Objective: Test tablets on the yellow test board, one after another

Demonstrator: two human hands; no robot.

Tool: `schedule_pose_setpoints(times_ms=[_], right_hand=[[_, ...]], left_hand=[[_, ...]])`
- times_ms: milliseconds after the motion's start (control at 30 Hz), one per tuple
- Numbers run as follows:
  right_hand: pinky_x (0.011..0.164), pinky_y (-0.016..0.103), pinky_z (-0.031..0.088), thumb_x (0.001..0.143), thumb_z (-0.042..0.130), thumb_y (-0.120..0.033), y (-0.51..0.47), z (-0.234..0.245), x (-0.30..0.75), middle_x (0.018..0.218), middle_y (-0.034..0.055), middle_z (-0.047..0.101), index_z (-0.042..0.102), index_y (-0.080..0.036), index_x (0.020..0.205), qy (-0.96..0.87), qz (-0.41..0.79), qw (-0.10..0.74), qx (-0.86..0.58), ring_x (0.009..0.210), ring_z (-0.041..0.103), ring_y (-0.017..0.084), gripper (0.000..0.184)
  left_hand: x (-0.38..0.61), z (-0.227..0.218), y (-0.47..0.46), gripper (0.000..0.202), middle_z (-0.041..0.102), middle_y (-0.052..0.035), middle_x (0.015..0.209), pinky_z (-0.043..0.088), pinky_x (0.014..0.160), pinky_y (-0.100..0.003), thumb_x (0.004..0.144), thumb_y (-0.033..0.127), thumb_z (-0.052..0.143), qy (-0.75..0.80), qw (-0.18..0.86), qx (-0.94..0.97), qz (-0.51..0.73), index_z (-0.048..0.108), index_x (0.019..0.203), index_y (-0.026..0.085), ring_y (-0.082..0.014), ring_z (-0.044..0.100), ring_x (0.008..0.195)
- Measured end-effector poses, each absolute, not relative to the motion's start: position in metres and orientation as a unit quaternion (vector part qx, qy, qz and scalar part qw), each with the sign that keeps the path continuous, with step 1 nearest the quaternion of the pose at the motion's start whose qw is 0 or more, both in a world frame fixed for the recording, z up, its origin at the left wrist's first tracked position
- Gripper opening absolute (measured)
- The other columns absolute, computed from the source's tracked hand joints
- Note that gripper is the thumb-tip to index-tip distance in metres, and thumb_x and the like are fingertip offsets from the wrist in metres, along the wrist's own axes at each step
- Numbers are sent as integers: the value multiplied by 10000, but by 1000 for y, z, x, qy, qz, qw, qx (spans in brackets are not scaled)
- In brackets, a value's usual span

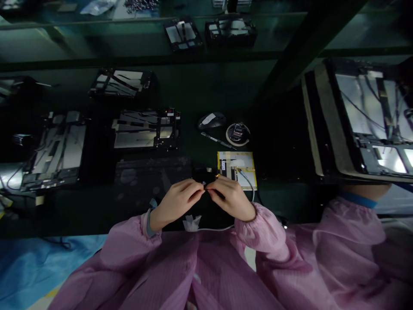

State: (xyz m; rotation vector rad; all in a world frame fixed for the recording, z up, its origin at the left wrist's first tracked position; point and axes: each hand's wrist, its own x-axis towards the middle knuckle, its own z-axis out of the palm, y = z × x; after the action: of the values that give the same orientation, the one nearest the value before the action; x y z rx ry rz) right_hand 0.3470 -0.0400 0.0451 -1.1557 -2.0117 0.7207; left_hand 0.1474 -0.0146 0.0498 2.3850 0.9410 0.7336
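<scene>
My left hand (179,201) and my right hand (230,196) meet at the fingertips over the dark bench. Both are closed in a pinch on something tiny between them, too small to name. Just right of and behind my right hand lies a flat battery pack (238,161) with yellow edges, and a grey cable (247,178) with a metal tip rests across it. A black flat panel (153,172) with smudges lies to the left of my left hand. Clear tape pieces (191,223) stick up at the bench's near edge.
Behind the hands are a computer mouse (211,121), a pen (218,141) and a tape roll (238,134). Stacks of device frames stand at left (146,129), far left (60,148) and back (183,34). A tall stack (364,99) stands right, beside another person's sleeve (351,228).
</scene>
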Motion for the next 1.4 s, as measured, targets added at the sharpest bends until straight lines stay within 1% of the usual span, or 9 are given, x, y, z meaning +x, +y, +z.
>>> schedule_pose_setpoints(times_ms=[367, 533, 733, 867, 1033, 1133, 1233, 1300, 1400], right_hand=[[667, 279, 474, 947, 485, -166, -42, 46, 347, 805, 42, 660, 626, -187, 939, -774, 283, 356, -440, 743, 573, 158, 143], [676, 271, 467, 934, 494, -155, -41, 44, 347, 815, 38, 656, 620, -195, 943, -775, 287, 343, -446, 754, 573, 157, 132], [708, 285, 451, 887, 511, -115, -39, 43, 344, 786, 35, 637, 608, -197, 883, -785, 265, 312, -465, 776, 557, 170, 128], [678, 273, 426, 869, 489, -105, -37, 40, 341, 741, 21, 606, 591, -201, 837, -786, 254, 327, -459, 733, 518, 160, 143], [681, 284, 434, 896, 487, -144, -35, 43, 342, 710, 18, 596, 584, -205, 799, -780, 262, 339, -455, 729, 517, 166, 150], [815, 339, 468, 946, 511, -301, -36, 50, 361, 873, 50, 673, 625, -204, 928, -764, 303, 351, -449, 887, 588, 197, 151], [876, 360, 474, 1015, 339, -362, -36, 48, 390, 1017, 72, 682, 636, -203, 1027, -669, 305, 412, -538, 979, 616, 204, 338], [842, 346, 486, 1017, 312, -318, -33, 38, 407, 988, 73, 678, 650, -198, 1014, -611, 242, 417, -629, 939, 624, 201, 359], [842, 369, 488, 960, 439, -262, -22, 16, 418, 971, 93, 664, 683, -181, 999, -641, 131, 336, -677, 927, 599, 231, 259]], left_hand=[[148, 52, -15, 58, 642, 0, 802, 512, 697, -230, 919, 138, 538, 339, 236, 869, 274, 564, 898, 186, -115, 628, 730], [148, 48, -15, 48, 657, 3, 831, 508, 688, -230, 933, 177, 533, 357, 260, 861, 253, 549, 976, 190, -116, 639, 736], [151, 46, -13, 121, 638, -4, 787, 498, 664, -263, 966, 182, 451, 343, 233, 881, 228, 543, 887, 190, -132, 622, 704], [153, 46, -14, 134, 637, -9, 779, 494, 663, -263, 968, 171, 439, 334, 209, 886, 244, 547, 889, 185, -133, 616, 695], [156, 46, -13, 117, 629, -2, 755, 488, 652, -252, 930, 132, 485, 349, 248, 869, 249, 576, 879, 184, -123, 604, 676], [155, 51, -12, 119, 667, -32, 956, 515, 711, -256, 912, 160, 537, 352, 287, 856, 246, 610, 997, 199, -129, 629, 783], [145, 60, -12, 361, 560, -80, 1305, 536, 730, -271, 902, 250, 589, 380, 320, 832, 248, 538, 1259, 258, -131, 625, 851], [129, 64, -13, 432, 502, -90, 1374, 542, 715, -276, 909, 281, 578, 418, 334, 803, 262, 482, 1330, 279, -131, 620, 844], [88, 59, -14, 415, 505, -85, 1363, 537, 852, -337, 925, 322, 537, 501, 307, 763, 270, 474, 1332, 270, -188, 619, 1003]])
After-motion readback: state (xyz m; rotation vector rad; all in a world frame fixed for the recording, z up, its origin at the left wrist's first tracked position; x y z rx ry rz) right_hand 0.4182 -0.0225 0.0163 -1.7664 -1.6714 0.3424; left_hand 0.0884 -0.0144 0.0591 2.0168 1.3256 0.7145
